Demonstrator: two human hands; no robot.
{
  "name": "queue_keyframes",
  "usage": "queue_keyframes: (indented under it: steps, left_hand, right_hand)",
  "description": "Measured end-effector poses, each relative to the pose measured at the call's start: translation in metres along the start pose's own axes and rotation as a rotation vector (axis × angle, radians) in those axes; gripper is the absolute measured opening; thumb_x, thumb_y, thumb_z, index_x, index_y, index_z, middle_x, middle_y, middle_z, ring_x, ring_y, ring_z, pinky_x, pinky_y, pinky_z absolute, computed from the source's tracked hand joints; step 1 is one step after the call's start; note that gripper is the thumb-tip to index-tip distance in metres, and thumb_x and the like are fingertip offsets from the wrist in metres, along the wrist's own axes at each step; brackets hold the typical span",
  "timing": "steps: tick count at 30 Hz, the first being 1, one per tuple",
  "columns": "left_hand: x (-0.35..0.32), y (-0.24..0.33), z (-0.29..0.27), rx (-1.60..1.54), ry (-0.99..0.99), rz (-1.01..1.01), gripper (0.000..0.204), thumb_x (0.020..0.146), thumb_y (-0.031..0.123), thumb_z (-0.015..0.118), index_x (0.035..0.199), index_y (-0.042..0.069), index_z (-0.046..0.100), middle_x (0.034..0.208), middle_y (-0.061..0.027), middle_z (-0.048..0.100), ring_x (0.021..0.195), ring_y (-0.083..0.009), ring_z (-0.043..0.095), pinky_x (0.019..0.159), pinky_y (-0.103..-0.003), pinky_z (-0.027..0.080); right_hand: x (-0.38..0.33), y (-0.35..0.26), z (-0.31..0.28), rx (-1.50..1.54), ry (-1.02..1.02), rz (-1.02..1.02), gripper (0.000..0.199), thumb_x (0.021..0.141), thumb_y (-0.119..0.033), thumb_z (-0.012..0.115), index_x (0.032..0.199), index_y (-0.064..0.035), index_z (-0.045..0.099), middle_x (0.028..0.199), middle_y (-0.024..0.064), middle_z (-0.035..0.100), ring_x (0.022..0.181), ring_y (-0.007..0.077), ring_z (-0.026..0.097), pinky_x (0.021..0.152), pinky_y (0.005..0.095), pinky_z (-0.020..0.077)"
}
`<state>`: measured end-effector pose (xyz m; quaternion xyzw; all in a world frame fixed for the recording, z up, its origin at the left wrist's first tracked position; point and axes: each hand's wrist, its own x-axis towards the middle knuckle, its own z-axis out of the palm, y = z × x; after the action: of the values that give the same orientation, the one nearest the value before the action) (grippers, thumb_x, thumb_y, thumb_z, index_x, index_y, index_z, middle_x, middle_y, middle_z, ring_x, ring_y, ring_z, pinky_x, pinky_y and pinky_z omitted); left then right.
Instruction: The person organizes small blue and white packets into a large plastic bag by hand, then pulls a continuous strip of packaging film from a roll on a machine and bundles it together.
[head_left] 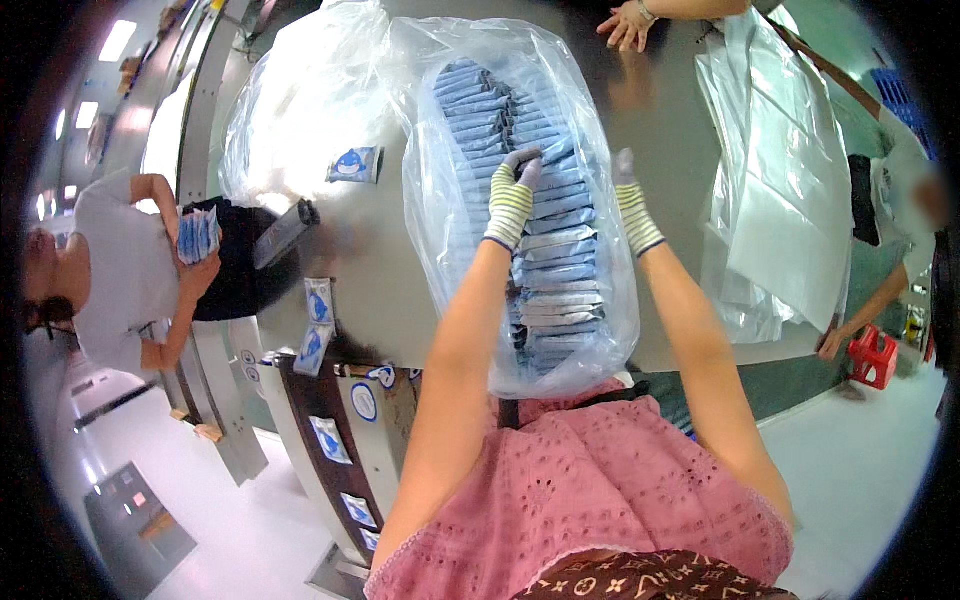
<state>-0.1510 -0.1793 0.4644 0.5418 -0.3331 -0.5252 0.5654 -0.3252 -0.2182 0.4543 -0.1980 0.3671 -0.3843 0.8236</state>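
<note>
- We see a large clear plastic bag lying on the grey metal tabletop, its mouth hanging over the near edge against our pink top.
- Inside it a long row of flat blue-and-white sachets stands packed on edge, running from the near edge towards the far side; we judge the bag largely filled, with some slack film beyond the far end of the row.
- Our left hand, in a striped knit glove, is inside the bag with its fingers curled down onto the top of the row, pressing rather than pinching.
- Our right hand, gloved alike, rests at the right flank of the row, fingers extended; whether it grips sachets or film we cannot tell.
- Both hands sit about midway along the row, one on each side.
- Loose sachets lie near the left edge of the tabletop, not yet bagged.
- A stack of empty clear bags lies by the right edge.
- Another person's bare hand rests at the far edge.
</note>
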Motion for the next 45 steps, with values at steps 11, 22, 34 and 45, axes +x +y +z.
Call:
queue_keyframes:
  steps: [11, 22, 34, 45]
  left_hand:
    - [0.011, 0.000, 0.018, 0.277, -0.184, 0.083, 0.022, 0.078, 0.010, 0.051, 0.100, 0.005, 0.053, 0.088, -0.0104, 0.058, 0.080, -0.0179, 0.053, 0.073, -0.028, 0.042]
    - [-0.032, 0.050, -0.022, 0.478, 0.121, 0.307, 0.021, 0.077, 0.013, 0.048, 0.095, 0.003, 0.052, 0.096, -0.0182, 0.054, 0.092, -0.0351, 0.049, 0.082, -0.038, 0.039]
    - [-0.380, 0.091, -0.383, 1.285, 0.723, -0.455, 0.028, 0.069, 0.009, 0.054, 0.097, 0.007, 0.056, 0.099, -0.0153, 0.054, 0.095, -0.0317, 0.049, 0.085, -0.037, 0.038]
    - [-0.427, 0.049, -0.431, 0.818, 0.642, -0.530, 0.034, 0.071, 0.030, 0.061, 0.092, 0.004, 0.054, 0.085, -0.0148, 0.059, 0.078, -0.0280, 0.057, 0.069, -0.036, 0.043]
  right_hand:
    - [0.038, -0.090, 0.078, -1.964, 0.015, 0.037, 0.046, 0.080, -0.035, 0.042, 0.107, 0.0027, 0.048, 0.101, 0.0212, 0.054, 0.097, 0.0313, 0.051, 0.083, 0.0378, 0.0385]
    - [-0.005, -0.019, 0.076, -2.326, -0.102, -0.803, 0.041, 0.078, -0.032, 0.049, 0.110, -0.0067, 0.047, 0.106, 0.0140, 0.051, 0.099, 0.0292, 0.046, 0.089, 0.0395, 0.0326]
    - [-0.001, -0.019, 0.067, -2.444, 0.001, -0.676, 0.038, 0.082, -0.035, 0.042, 0.110, -0.0100, 0.049, 0.107, 0.0137, 0.052, 0.100, 0.0292, 0.047, 0.088, 0.0395, 0.0321]
    - [0.003, -0.010, 0.084, -2.461, 0.078, -0.572, 0.039, 0.086, -0.034, 0.035, 0.108, -0.0064, 0.050, 0.105, 0.0179, 0.052, 0.100, 0.0330, 0.046, 0.091, 0.0398, 0.0292]
